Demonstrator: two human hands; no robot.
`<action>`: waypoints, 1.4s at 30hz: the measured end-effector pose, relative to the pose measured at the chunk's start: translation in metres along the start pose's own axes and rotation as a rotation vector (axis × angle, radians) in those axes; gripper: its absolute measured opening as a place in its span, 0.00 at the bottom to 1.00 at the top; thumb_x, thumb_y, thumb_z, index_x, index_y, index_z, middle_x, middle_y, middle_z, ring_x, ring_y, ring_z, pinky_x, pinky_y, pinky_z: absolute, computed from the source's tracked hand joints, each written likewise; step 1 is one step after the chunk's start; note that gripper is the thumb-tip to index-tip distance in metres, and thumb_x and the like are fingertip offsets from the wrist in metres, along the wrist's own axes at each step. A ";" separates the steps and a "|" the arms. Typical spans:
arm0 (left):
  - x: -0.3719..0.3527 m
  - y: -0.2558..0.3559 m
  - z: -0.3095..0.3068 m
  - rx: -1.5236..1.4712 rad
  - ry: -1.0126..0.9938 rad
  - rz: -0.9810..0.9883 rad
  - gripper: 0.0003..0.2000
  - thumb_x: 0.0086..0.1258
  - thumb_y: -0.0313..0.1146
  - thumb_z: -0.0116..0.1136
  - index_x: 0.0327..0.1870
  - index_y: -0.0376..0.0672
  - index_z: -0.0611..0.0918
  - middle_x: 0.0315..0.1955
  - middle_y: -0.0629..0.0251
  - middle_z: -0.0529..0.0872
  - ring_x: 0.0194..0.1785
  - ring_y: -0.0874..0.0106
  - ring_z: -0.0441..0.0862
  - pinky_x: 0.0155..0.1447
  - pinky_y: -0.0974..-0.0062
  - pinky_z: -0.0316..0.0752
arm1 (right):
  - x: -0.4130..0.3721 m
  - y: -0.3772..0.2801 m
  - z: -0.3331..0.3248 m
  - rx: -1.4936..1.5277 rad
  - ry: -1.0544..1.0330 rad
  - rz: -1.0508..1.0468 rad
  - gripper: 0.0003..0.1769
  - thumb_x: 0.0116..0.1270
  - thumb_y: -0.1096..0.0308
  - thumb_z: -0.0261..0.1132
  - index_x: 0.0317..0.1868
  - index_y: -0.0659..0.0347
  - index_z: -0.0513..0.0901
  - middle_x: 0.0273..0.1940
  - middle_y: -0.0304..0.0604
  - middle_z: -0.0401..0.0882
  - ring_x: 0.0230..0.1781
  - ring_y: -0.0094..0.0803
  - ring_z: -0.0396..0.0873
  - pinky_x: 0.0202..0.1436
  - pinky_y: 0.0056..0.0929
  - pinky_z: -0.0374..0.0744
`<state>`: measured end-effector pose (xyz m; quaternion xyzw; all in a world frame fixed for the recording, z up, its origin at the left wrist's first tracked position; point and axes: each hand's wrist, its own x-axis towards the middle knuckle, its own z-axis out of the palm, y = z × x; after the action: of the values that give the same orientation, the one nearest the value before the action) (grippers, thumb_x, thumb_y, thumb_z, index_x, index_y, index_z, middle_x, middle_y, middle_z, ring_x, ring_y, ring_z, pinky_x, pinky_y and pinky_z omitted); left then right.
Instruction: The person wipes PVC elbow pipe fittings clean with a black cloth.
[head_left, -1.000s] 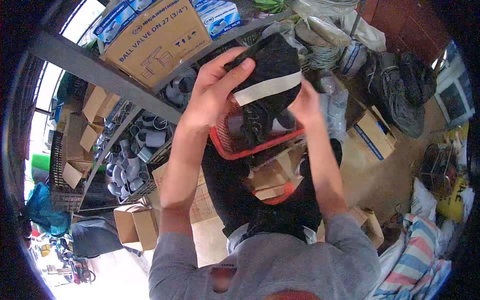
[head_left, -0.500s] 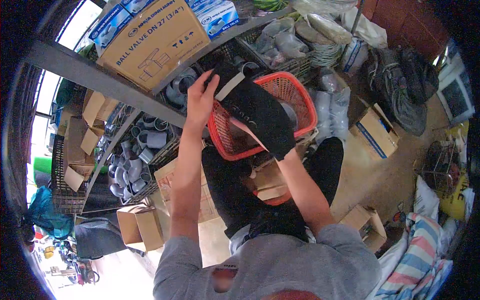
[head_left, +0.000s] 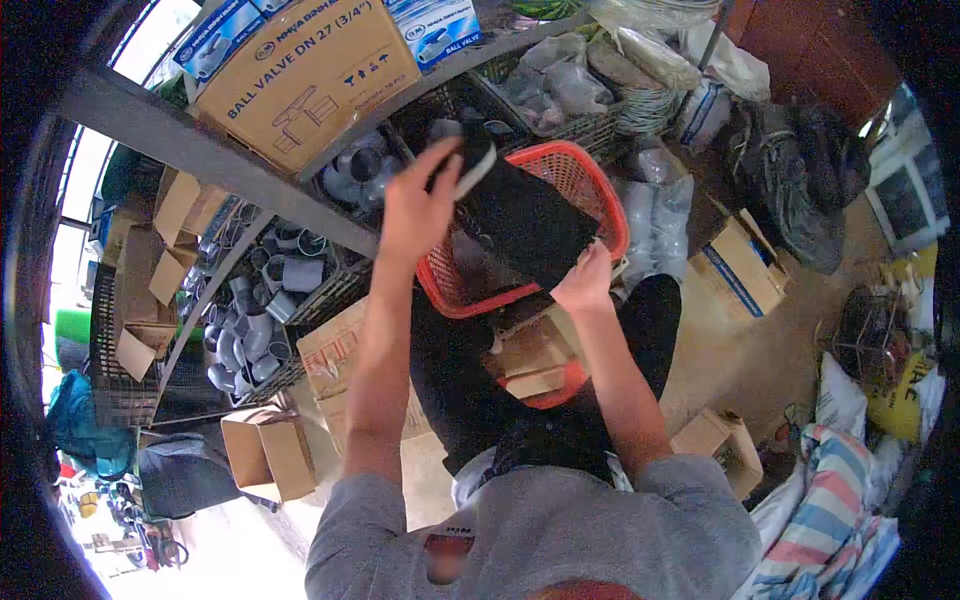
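Observation:
A black cloth item (head_left: 535, 225) with a white band along one end stretches between my two hands; its exact kind is not clear. My left hand (head_left: 422, 200) is closed on the banded end at the upper left, its fingers smeared by motion. My right hand (head_left: 585, 280) pinches the cloth at its lower right edge. Beneath the cloth is a red plastic basket (head_left: 618, 200) with mesh walls, and the cloth hides most of its inside. The basket stands in front of my knees.
Crates of grey pipe fittings (head_left: 250, 325) stand to the left, under a metal shelf beam (head_left: 220, 165). A ball valve carton (head_left: 310, 85) sits above them. Open cardboard boxes (head_left: 268, 455) lie on the floor. Striped cloth (head_left: 830, 500) and sacks lie at right.
My right hand, earlier partly covered by the black cloth, now shows outside it, holding its edge. My left hand has shifted slightly right with the banded end. The pink strip is no longer visible.

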<state>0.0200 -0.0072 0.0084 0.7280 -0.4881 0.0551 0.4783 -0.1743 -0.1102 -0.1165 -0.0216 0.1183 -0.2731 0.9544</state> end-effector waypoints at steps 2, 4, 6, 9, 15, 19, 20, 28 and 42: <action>-0.012 0.017 0.012 -0.003 -0.152 0.152 0.13 0.72 0.32 0.64 0.55 0.41 0.86 0.50 0.53 0.90 0.55 0.58 0.88 0.60 0.65 0.81 | -0.003 0.004 0.014 -0.052 0.151 -0.020 0.28 0.79 0.55 0.42 0.68 0.61 0.75 0.67 0.49 0.78 0.65 0.51 0.78 0.71 0.55 0.74; -0.029 0.034 0.020 0.017 -0.326 0.328 0.15 0.69 0.36 0.66 0.55 0.45 0.87 0.49 0.56 0.90 0.55 0.58 0.87 0.61 0.63 0.80 | -0.001 0.007 0.006 -0.154 -0.013 -0.117 0.28 0.80 0.53 0.41 0.67 0.58 0.76 0.65 0.47 0.79 0.65 0.50 0.78 0.72 0.55 0.73; -0.047 0.046 0.022 -0.021 -0.515 0.372 0.18 0.67 0.41 0.68 0.57 0.48 0.86 0.49 0.59 0.90 0.55 0.59 0.86 0.62 0.63 0.79 | -0.003 0.007 0.007 -0.255 -0.180 -0.214 0.29 0.81 0.50 0.39 0.66 0.55 0.78 0.64 0.45 0.81 0.64 0.48 0.79 0.73 0.55 0.72; -0.059 0.028 0.019 -0.395 -0.442 0.147 0.19 0.72 0.35 0.66 0.61 0.41 0.83 0.54 0.58 0.88 0.60 0.65 0.84 0.67 0.68 0.74 | -0.013 0.006 0.034 -0.179 0.127 -0.194 0.28 0.82 0.48 0.41 0.66 0.54 0.78 0.62 0.43 0.82 0.64 0.48 0.79 0.72 0.54 0.72; -0.085 -0.053 0.035 -0.551 -0.209 -0.598 0.23 0.73 0.38 0.68 0.64 0.37 0.79 0.53 0.64 0.86 0.50 0.75 0.83 0.56 0.74 0.77 | -0.035 0.010 0.071 -0.273 0.339 -0.008 0.38 0.76 0.33 0.51 0.69 0.55 0.75 0.64 0.46 0.81 0.65 0.46 0.79 0.72 0.54 0.72; -0.098 -0.056 0.026 -0.640 -0.487 -0.636 0.20 0.71 0.39 0.71 0.56 0.35 0.81 0.45 0.68 0.85 0.46 0.77 0.80 0.53 0.73 0.77 | -0.013 0.004 0.000 -0.341 0.197 0.196 0.41 0.73 0.31 0.54 0.70 0.58 0.74 0.64 0.47 0.81 0.64 0.46 0.79 0.70 0.54 0.75; -0.100 -0.050 0.020 -0.455 -0.459 -0.621 0.18 0.71 0.37 0.70 0.53 0.35 0.80 0.42 0.69 0.85 0.45 0.78 0.80 0.54 0.74 0.76 | -0.007 0.003 -0.018 -0.332 0.173 0.237 0.41 0.74 0.32 0.55 0.71 0.57 0.72 0.66 0.46 0.79 0.66 0.46 0.78 0.68 0.57 0.75; -0.090 -0.037 0.018 0.257 -0.031 -0.119 0.10 0.68 0.31 0.63 0.46 0.40 0.79 0.37 0.52 0.86 0.41 0.53 0.86 0.42 0.57 0.81 | -0.013 0.007 -0.059 -0.665 0.022 0.118 0.38 0.79 0.36 0.49 0.74 0.58 0.67 0.70 0.56 0.73 0.72 0.50 0.71 0.71 0.63 0.71; -0.020 -0.115 0.042 0.127 -0.039 -0.308 0.07 0.71 0.35 0.63 0.42 0.43 0.88 0.34 0.54 0.91 0.38 0.61 0.91 0.44 0.64 0.83 | -0.010 0.015 -0.073 0.109 -0.015 0.032 0.38 0.78 0.44 0.44 0.75 0.66 0.67 0.72 0.61 0.70 0.71 0.60 0.70 0.75 0.63 0.67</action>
<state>0.0814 -0.0182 -0.0988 0.8238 -0.3755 -0.0021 0.4247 -0.1915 -0.0903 -0.1869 0.0303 0.0962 -0.2638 0.9593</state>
